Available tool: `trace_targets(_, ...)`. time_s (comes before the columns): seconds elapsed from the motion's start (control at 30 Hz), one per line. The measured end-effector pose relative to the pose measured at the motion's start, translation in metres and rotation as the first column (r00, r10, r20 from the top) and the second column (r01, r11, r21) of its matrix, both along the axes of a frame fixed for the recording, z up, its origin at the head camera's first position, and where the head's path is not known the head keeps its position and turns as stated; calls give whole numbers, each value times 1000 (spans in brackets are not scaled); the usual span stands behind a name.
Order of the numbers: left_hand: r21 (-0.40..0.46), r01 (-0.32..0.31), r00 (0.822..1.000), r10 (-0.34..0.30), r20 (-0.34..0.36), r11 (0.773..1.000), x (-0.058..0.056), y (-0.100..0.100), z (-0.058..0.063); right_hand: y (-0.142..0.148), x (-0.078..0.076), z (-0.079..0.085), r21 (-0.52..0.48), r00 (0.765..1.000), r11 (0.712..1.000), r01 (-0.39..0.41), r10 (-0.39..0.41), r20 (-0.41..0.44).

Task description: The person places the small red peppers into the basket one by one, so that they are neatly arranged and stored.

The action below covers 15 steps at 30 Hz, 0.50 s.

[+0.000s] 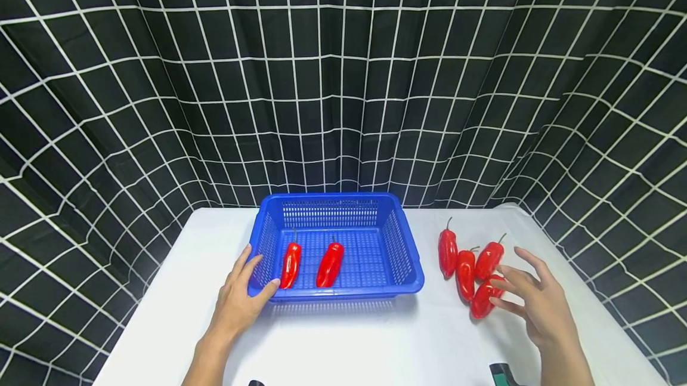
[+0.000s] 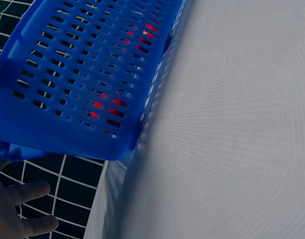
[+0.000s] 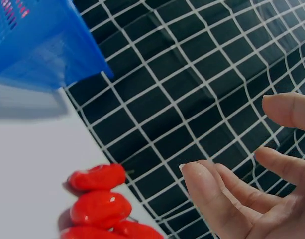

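Note:
A blue plastic basket (image 1: 349,294) with slotted walls stands on the white table. Inside it, toward the left, lie two red peppers, one slim (image 1: 291,265) and one broader (image 1: 330,265). My left hand (image 1: 234,302) rests at the basket's front left corner, thumb on the rim and fingers spread along the left side. Those fingers (image 2: 33,191) look extended in the left wrist view. Several more red peppers (image 1: 465,275) lie clustered right of the basket. Over the nearest pepper (image 1: 483,301) hovers my right hand (image 1: 544,302), fingers spread and loosely bent, holding nothing.
Black cloth with a white grid (image 1: 343,105) surrounds the table at the back and both sides. White tabletop (image 1: 343,344) extends in front of the basket. A small black and green object (image 1: 500,374) shows at the bottom edge, beside my right wrist.

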<state>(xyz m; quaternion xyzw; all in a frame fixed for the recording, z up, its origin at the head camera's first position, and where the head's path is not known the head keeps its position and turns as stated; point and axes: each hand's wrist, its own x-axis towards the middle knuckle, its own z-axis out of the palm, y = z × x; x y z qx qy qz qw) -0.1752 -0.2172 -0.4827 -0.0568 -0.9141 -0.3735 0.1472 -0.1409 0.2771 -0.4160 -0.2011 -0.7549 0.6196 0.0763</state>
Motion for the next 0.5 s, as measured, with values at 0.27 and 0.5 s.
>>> trace_targets(0.27,8,-5,1000,5,3,1000,0,-1,-2,10,-4,-13,-11,997,999,34,-33,63)
trace_targets(0.5,14,-5,1000,5,-7,1000,-1,-1,-3,19,-8,-28,-27,988,996,86,-81,128)
